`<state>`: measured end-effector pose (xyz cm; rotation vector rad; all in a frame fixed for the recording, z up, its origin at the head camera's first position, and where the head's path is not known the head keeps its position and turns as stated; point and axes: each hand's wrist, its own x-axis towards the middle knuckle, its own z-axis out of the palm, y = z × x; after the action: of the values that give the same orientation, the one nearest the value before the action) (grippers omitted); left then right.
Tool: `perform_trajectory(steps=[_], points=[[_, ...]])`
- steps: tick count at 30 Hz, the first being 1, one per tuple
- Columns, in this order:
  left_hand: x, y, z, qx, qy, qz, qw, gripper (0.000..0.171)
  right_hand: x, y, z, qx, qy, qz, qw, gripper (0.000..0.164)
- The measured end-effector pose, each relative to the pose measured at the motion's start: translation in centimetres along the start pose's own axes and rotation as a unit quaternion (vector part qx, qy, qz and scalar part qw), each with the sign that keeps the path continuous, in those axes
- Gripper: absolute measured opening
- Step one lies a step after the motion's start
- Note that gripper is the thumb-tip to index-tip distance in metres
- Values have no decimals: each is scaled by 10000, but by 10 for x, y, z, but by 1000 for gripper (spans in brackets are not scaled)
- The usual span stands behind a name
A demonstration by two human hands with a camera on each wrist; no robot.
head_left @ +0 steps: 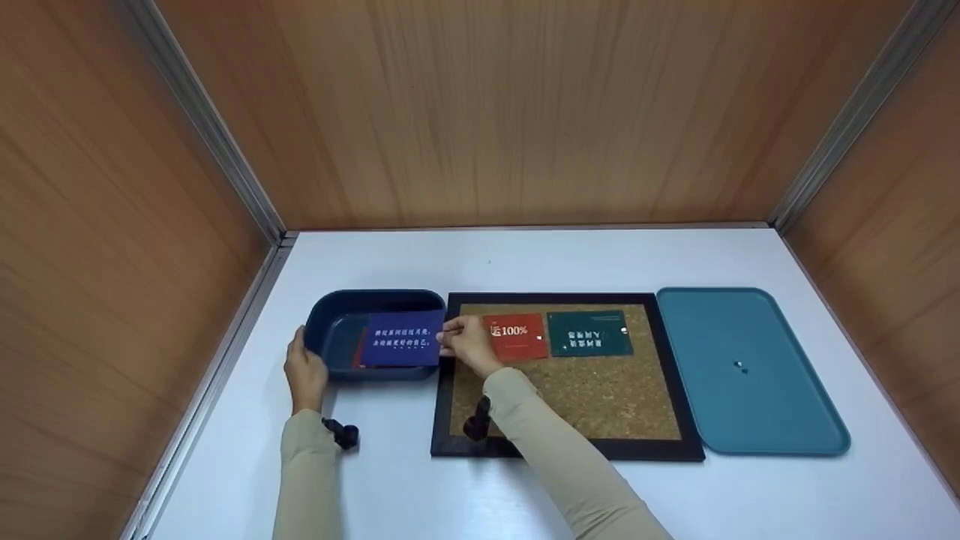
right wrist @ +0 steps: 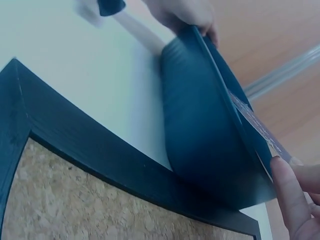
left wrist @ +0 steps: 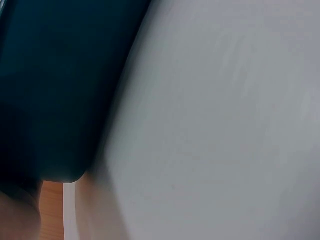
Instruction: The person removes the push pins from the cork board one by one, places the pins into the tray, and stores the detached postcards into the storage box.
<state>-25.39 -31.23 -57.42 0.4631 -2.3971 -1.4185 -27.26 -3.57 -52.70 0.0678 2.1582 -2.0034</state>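
My right hand (head_left: pixel 469 343) pinches the right edge of a purple-blue card (head_left: pixel 401 337) with white writing, between thumb and fingers. The card overlaps the dark blue bin (head_left: pixel 330 371) in the head view, and in the right wrist view it slants at the bin's rim. Under it a red card (head_left: pixel 358 352) partly shows inside the bin. My left hand (head_left: pixel 306 371) rests against the bin's left outer side, near its front corner. In the left wrist view, the bin's wall (left wrist: pixel 60 90) fills the upper left, with part of the hand (left wrist: pixel 17 217) below it.
A black-framed cork board (head_left: pixel 600 397) lies right of the bin, bearing a red card (head_left: pixel 517 341) and a green card (head_left: pixel 589 334). Beside it is a teal tray (head_left: pixel 757 405) with a few tiny shiny pieces (head_left: pixel 741 367). Wooden panels (head_left: pixel 525 112) enclose the white table (head_left: pixel 397 465).
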Motion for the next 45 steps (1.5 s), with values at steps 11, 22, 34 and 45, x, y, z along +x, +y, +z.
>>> perform_trajectory(steps=[11,22,34,45], points=[[-1,2,-2,-110,-154,-92,9998,49,-2,-7,14,-469,20,-194,9987,12],[-2,0,0,-155,-106,-118,9998,50,-3,-3,22,-538,137,-257,9981,11],[-2,0,-1,-196,-39,-25,9998,49,-5,-1,26,-727,179,-519,9958,17],[-1,0,0,-101,-31,51,9999,49,-4,1,22,-1424,-34,-894,9858,28]])
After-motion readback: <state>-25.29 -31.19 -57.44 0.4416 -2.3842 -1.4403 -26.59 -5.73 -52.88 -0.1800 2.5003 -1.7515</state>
